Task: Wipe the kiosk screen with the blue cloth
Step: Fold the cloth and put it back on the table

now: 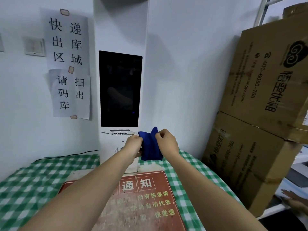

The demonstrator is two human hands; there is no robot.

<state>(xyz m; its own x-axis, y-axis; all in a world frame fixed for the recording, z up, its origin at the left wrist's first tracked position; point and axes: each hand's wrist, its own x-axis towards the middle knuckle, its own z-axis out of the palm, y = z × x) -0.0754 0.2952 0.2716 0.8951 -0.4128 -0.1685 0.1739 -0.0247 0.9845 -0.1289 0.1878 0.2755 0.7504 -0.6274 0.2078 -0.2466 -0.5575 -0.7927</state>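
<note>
The white kiosk (120,34) stands upright against the wall, its dark screen (120,89) switched off. A folded blue cloth (150,145) hangs just below and to the right of the screen's lower corner. My left hand (133,144) pinches the cloth's upper left edge. My right hand (166,140) pinches its upper right edge. The cloth is held between both hands, apart from the screen glass.
Stacked cardboard boxes (260,104) crowd the right side. Paper notices (68,64) are taped to the wall left of the kiosk. A red notice board (143,200) lies on the green checked tablecloth (33,185). Another person's hand (295,200) shows at the right edge.
</note>
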